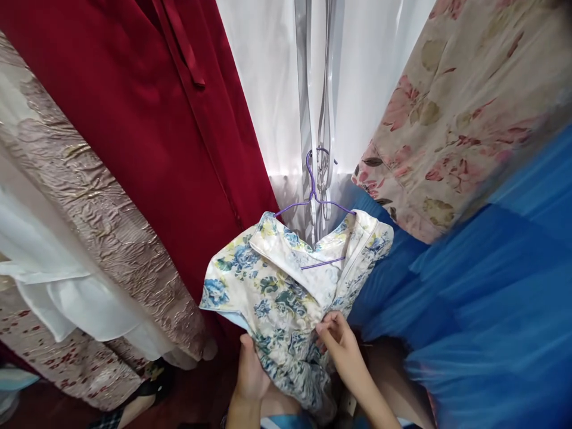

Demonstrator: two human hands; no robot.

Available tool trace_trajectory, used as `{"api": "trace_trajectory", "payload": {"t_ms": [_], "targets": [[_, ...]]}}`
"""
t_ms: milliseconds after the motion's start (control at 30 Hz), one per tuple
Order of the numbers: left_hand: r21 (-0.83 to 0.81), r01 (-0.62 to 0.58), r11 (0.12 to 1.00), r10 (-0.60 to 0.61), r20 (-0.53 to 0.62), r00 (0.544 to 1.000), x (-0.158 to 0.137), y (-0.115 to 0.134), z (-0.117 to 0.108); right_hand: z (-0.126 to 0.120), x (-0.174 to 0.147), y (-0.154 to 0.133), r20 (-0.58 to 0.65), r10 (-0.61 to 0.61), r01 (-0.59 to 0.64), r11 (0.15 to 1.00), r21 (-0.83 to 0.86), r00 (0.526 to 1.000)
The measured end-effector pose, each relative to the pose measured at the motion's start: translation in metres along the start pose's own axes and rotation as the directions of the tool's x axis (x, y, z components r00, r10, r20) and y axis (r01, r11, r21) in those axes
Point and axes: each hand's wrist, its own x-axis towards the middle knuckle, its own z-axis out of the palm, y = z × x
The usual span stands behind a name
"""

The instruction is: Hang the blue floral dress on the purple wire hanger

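Observation:
A white dress with blue, green and yellow flowers (279,298) hangs on a thin purple wire hanger (313,196) in front of me, its V-shaped neckline facing up. My right hand (338,339) is closed on the fabric at the point where the neckline crosses, thumb and fingertips pinching it. At the dress's left side, below the sleeve opening, my left hand (252,372) grips the cloth with the thumb in front; its fingers are hidden behind the garment. Gathered fabric bunches between the two hands. Both ends of the hanger sit inside the shoulders.
Long garments surround me: a dark red one (147,119), a textured pinkish one (102,202) and white cloth with hanging ribbons (263,71). On the right hang a floral beige one (438,137) and blue tulle (482,298). A dark shoe (156,384) shows lower left.

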Motion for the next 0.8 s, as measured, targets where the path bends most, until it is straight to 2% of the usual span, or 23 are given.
{"api": "trace_trajectory", "payload": {"t_ms": [133, 233, 367, 533, 733, 800], "targets": [[0.007, 0.042, 0.999, -0.041, -0.108, 0.993, -0.008, -0.008, -0.004, 0.0, 0.006, 0.0, 0.056, 0.026, -0.024, 0.999, -0.029, 0.998], [-0.019, 0.082, 0.996, -0.084, -0.099, 0.992, -0.009, -0.006, 0.002, -0.002, 0.01, -0.003, 0.12, -0.007, 0.014, 0.998, -0.057, 0.993], [-0.04, 0.077, 0.996, -0.082, -0.134, 0.988, -0.003, -0.004, 0.003, -0.007, 0.011, -0.009, 0.131, -0.053, 0.075, 0.983, -0.168, 0.99], [-0.035, 0.05, 0.998, -0.054, -0.115, 0.992, 0.004, -0.005, -0.003, -0.01, 0.009, -0.015, 0.201, -0.028, 0.076, 0.968, -0.237, 0.979], [-0.043, 0.077, 0.996, -0.08, -0.08, 0.994, 0.003, -0.003, 0.002, -0.01, 0.012, -0.017, 0.184, -0.04, 0.082, 0.971, -0.226, 0.982], [-0.038, 0.072, 0.997, -0.075, -0.087, 0.993, 0.002, -0.003, 0.004, -0.01, 0.013, -0.015, 0.135, -0.054, 0.083, 0.971, -0.222, 0.989]]}}
